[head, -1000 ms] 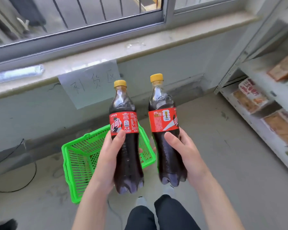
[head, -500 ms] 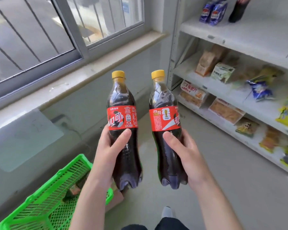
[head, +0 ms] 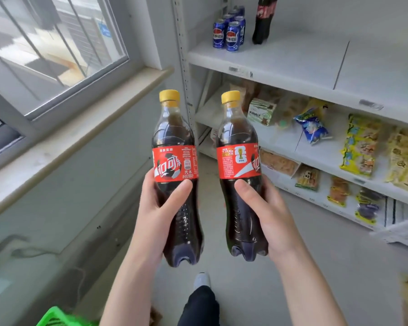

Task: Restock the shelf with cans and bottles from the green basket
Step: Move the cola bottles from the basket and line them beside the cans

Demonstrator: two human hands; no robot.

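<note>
My left hand grips a cola bottle with a yellow cap and red label, held upright. A second identical cola bottle stands upright in my right hand, close beside the first. Both bottles hang in the air in front of a white shelf. On the upper shelf board stand several blue cans and one dark cola bottle. Only a corner of the green basket shows, at the bottom left on the floor.
Lower shelf boards hold snack packets and yellow bags. A window with a grey sill runs along the left wall. The shelf's upright post stands just behind the bottles. My foot is on the grey floor.
The view has swung right and up from the basket toward the shelf. Both bottles stay gripped and upright; the upper board with cans is now in sight and the basket has slid almost out of view.
</note>
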